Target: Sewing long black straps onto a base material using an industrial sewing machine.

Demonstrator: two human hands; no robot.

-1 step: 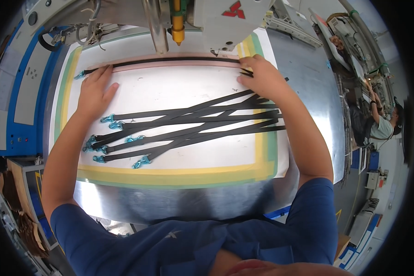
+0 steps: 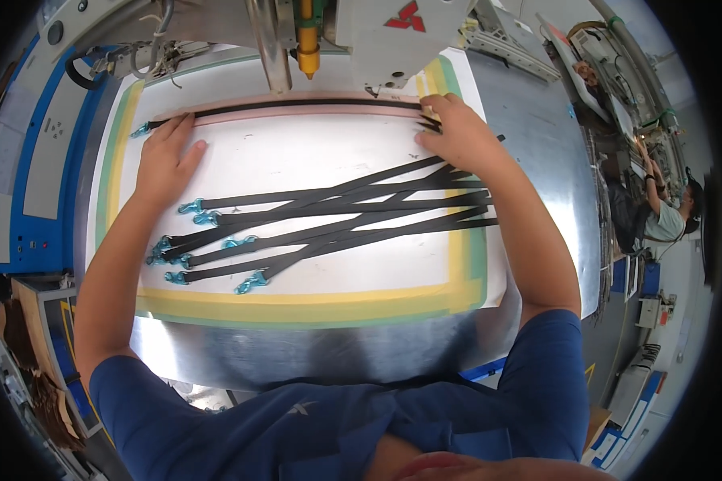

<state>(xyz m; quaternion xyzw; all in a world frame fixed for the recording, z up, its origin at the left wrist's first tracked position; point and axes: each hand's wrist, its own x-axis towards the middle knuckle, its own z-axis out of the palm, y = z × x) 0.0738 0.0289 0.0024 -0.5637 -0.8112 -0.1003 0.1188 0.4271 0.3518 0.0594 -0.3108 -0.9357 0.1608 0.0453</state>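
A long black strap (image 2: 297, 105) lies straight in a pink strip-like guide (image 2: 241, 119) across the far part of a white sheet. At its left end is a shiny blue-wrapped clip (image 2: 141, 130). My left hand (image 2: 167, 156) rests its extended fingertips on the strap near that clip, thumb spread away. At the right end, my right hand (image 2: 461, 136) touches the strap with its fingertips, thumb apart; dark pointed strap ends show between. Several more black straps (image 2: 353, 207) lie crossed nearer me, with blue-wrapped clips (image 2: 253, 281) at their left ends. My right hand and forearm partly cover their right ends.
Yellow and green tape (image 2: 313, 309) borders the white sheet on a metal table (image 2: 529, 104). A machine head with a yellow nozzle (image 2: 308, 60) and a metal cylinder (image 2: 269, 48) hangs over the far edge. A blue cabinet (image 2: 44, 160) stands left; another person (image 2: 666, 220) works far right.
The sheet and straps sit slightly further right in the picture. Both hands keep nearly the same places on the strap.
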